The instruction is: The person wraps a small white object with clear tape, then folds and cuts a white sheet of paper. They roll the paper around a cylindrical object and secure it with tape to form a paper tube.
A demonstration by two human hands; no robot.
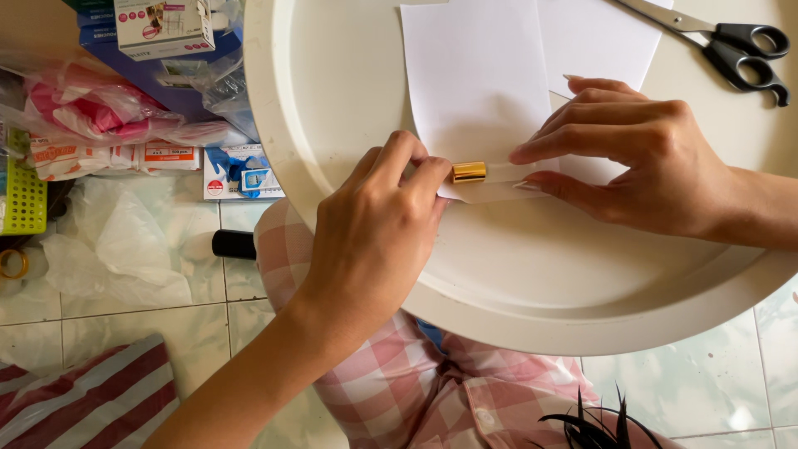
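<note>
A pale tiled floor (682, 374) lies under a round white tray table (332, 75) with a raised rim, seen from straight above; the person's pink-and-white checked clothing (432, 391) shows below its near edge.

Toward the near-middle of the tray table lies a sheet of white paper (474, 75) whose lower edge is rolled around a small gold cylinder (469, 172), one shiny end of which sticks out of the roll on the left. The left hand (378, 229) comes in over the near-left rim; its thumb and forefinger are pinched together at that exposed gold end, the other fingers curled under. The right hand (640, 158) reaches in from the right edge and lies flat over the rolled paper, fingers stretched out close together and pressing the roll down, the fingertips just beside the gold end.

A second white sheet (598, 37) lies partly under the first, toward the far edge. Black-handled scissors (731, 50) rest, blades shut, near the far-right rim, well apart from both hands.

On the floor past the left rim: a small black cylinder (234, 244) just beside the rim, crumpled clear plastic bags (116, 249), pink items in plastic wrap (91, 112), small cardboard boxes (162, 29), a green perforated basket (23, 195) at the left edge, a roll of tape (12, 263) and red-and-white striped cloth (83, 399) in the near-left corner
</note>
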